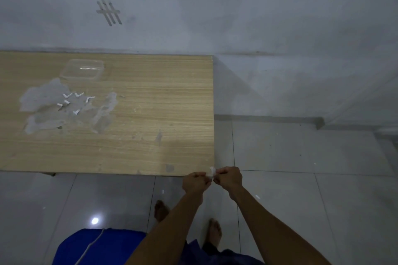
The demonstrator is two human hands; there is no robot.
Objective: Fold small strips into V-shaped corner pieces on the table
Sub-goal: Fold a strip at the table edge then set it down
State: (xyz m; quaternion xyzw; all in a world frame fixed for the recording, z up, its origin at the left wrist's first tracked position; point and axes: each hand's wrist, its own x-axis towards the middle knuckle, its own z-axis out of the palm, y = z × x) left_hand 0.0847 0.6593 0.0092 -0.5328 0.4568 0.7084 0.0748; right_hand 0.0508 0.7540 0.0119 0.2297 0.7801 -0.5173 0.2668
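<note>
Both hands pinch a small strip just off the table's near right corner.

The left hand (196,181) and the right hand (229,177) are curled, knuckles up, with their fingertips meeting on a small pale strip (211,172) held between them, level with the near right corner of the wooden table (150,114); whether the strip touches the edge cannot be told. Well apart to the left, a cluster of white V-shaped pieces (74,101) lies on a pale, worn patch of the tabletop. A clear plastic container (83,69) stands just behind them, near the far edge. Strips of tape (109,12) are stuck crosswise on the wall above. Below the arms, two bare feet (161,211) stand on the tiled floor (301,178).
</note>
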